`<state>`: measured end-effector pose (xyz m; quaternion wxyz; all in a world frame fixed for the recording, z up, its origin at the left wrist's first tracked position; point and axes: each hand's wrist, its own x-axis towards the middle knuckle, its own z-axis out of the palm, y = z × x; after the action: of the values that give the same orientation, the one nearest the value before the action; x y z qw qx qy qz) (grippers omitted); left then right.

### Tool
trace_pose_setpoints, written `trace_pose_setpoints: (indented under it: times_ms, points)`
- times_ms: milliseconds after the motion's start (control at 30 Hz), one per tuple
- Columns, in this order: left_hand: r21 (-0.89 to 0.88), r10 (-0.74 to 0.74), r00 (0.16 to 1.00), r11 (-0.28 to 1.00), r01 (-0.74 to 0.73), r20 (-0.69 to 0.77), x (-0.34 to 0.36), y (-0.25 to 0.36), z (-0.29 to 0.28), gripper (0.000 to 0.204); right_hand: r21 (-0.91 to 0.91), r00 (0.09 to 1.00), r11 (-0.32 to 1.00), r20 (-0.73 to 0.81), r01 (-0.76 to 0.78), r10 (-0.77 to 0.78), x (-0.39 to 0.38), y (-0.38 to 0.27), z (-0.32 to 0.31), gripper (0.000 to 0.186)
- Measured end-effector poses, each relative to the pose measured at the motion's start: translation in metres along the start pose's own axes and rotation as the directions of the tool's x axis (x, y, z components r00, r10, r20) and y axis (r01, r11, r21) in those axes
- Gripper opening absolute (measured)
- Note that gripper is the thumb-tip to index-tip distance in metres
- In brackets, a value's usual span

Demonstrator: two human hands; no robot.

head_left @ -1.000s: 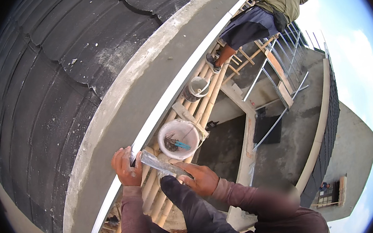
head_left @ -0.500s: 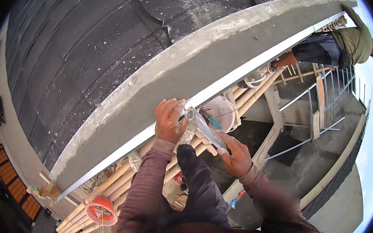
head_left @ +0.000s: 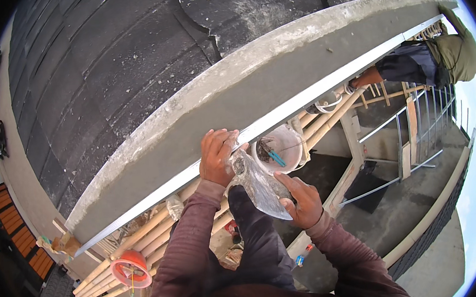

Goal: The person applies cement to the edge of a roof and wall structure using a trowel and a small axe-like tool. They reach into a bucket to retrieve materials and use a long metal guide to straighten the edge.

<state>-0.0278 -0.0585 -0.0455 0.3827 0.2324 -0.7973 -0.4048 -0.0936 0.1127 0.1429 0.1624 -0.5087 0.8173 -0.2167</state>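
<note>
My left hand (head_left: 218, 157) is closed over a long, pale metal straightedge (head_left: 301, 96), which lies along the lower edge of a band of smooth grey plaster (head_left: 245, 103). In my right hand (head_left: 303, 200) is a shiny, smeared trowel (head_left: 261, 189), with my thumb and fingers on either side of its wide end. Its blade is tilted, and the narrow, mortar-crusted end is close beneath my left hand. My right palm hides how the trowel is gripped. Just beyond the blade hangs a whitish bucket (head_left: 295, 143) with a turquoise-handled tool (head_left: 276, 157) in it.
Dark roof tiles (head_left: 124, 73) slope above the plaster. Bamboo poles (head_left: 154, 229) form scaffolding under me, with a red-orange bucket (head_left: 131, 270) at left. Another person (head_left: 440, 60) reaches to the straightedge's far right end. A concrete floor with metal framing (head_left: 385, 181) is far below.
The trowel has turned, showing more of its flat blade, and has dropped toward me, uncovering more of the whitish bucket. My right hand has shifted slightly; my left stays on the straightedge.
</note>
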Motion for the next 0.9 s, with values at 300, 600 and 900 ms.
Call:
trace_pose_setpoints:
  times_ms: [300,600,900]
  points:
    - [-0.014,0.004,0.999,1.000,-0.004,0.046,-0.002,-0.005,0.000,0.041,-0.077,0.990,0.988,0.022,-0.134,0.136,-0.001,0.019,0.016,0.052]
    - [-0.005,-0.002,0.998,1.000,0.002,0.063,-0.004,-0.004,-0.002,0.041,-0.086,0.982,0.979,0.036,-0.184,0.188,-0.003,0.022,0.021,0.052]
    - [0.003,0.010,0.998,1.000,-0.011,0.060,-0.005,-0.007,0.001,0.041,-0.132,0.983,0.976,0.037,-0.175,0.182,0.001,0.020,0.021,0.053]
